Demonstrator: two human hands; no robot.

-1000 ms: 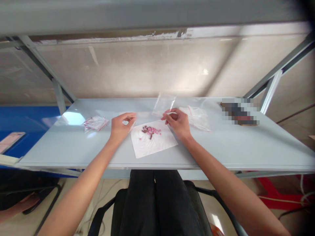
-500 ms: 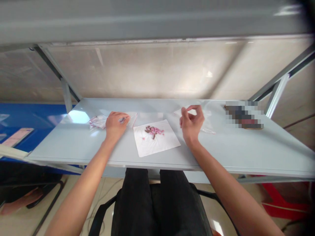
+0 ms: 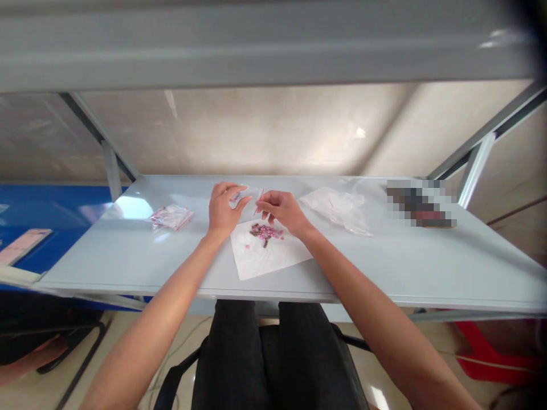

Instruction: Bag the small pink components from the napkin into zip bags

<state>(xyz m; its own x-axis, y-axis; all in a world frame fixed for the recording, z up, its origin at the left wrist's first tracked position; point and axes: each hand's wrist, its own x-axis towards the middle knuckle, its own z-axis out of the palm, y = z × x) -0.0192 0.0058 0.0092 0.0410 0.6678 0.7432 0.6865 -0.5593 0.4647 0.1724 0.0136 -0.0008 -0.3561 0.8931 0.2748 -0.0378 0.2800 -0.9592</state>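
bag point(image 3: 244, 196), small and clear, runs sideways between both hands, just past the far edge of a white tissue point(image 3: 256, 256) bearing pink and brown pills point(image 3: 265, 232). the left hand point(image 3: 226, 208) closes on its left end; the right hand point(image 3: 282, 212) pinches narrowly at its red-lined right end. a grey metal shelf point(image 3: 384, 262) carries a packed bag point(image 3: 171, 217) and a larger bag point(image 3: 337, 208), above a tiled floor point(image 3: 183, 341).
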